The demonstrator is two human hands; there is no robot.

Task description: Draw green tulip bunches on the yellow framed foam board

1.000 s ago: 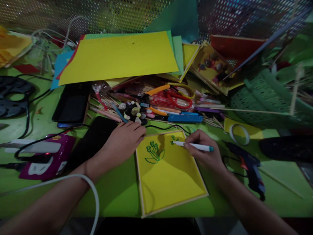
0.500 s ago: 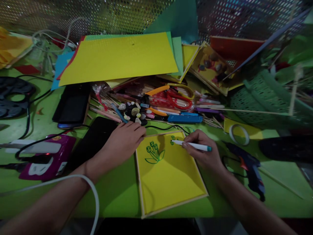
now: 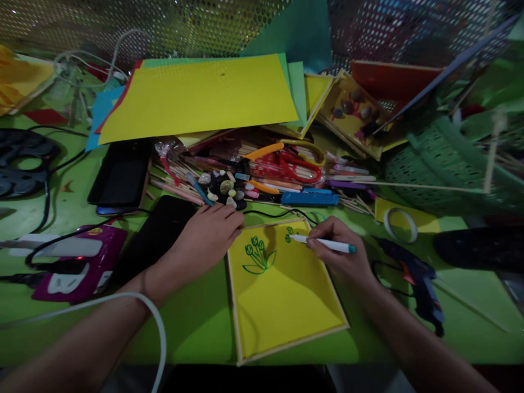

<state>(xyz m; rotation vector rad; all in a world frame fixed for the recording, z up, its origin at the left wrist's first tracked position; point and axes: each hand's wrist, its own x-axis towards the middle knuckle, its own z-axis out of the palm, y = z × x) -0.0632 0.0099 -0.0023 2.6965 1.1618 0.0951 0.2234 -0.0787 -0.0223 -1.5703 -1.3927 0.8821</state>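
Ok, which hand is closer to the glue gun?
Right. The right hand, holding a white marker, is left of the glue gun; the left hand is farther, across the yellow panel.

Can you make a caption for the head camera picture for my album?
Right hand holds a white marker over a yellow board with green flowers, left hand by its corner.
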